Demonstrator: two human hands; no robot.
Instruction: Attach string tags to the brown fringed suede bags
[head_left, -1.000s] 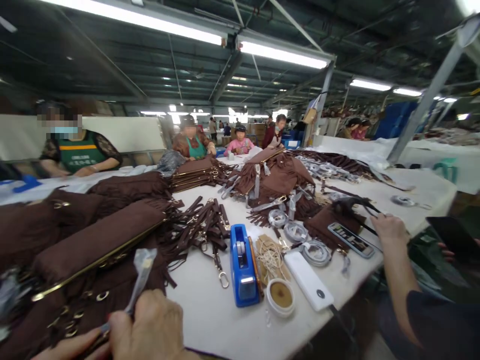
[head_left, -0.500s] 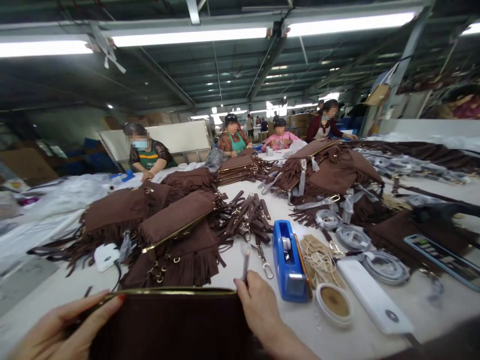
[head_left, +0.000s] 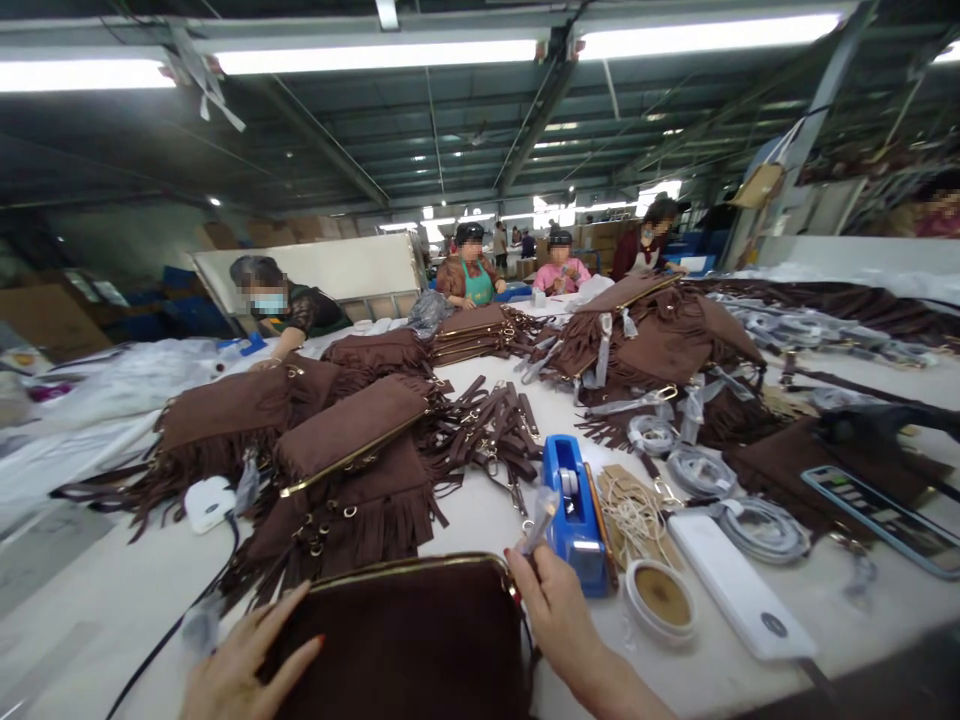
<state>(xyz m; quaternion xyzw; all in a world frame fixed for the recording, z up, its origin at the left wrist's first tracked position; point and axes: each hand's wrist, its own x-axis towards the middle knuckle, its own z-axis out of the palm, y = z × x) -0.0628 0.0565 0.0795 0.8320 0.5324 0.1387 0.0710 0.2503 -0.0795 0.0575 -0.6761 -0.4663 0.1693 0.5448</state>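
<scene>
Left hand point(head_left: 244, 665) now flat, fingers spread on brown bag point(head_left: 405, 640), no longer pinching gold frame edge. Bag lies on table point(head_left: 97, 610) at near edge. Right hand point(head_left: 559, 610) grips bag corner, pinching clear plastic strip point(head_left: 541, 515), beside blue tape dispenser point(head_left: 574, 510).

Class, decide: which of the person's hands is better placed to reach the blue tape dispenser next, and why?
Probably the right hand. It sits right beside the blue tape dispenser, pinching a clear strip. The left hand lies flat on the brown bag, farther away.
</scene>
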